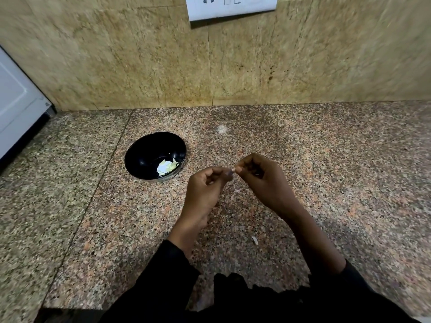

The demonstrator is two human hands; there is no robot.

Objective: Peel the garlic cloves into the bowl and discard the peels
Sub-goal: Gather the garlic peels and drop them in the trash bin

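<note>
While both hands meet above the granite counter (326,159), a tiny garlic clove (233,170) sits pinched between their fingertips.

Left hand (205,190) and right hand (263,180) are both curled tight, thumbs and forefingers nipping the clove from either side; it's blurry, so it might be just a bit of skin. Over to the left, well apart from the hands, the black bowl (144,155) has pale garlic pieces (166,167) lying in its bottom. One small white peel scrap (254,240) lies on the counter near the right forearm. Dark sleeves cover both arms.
</note>
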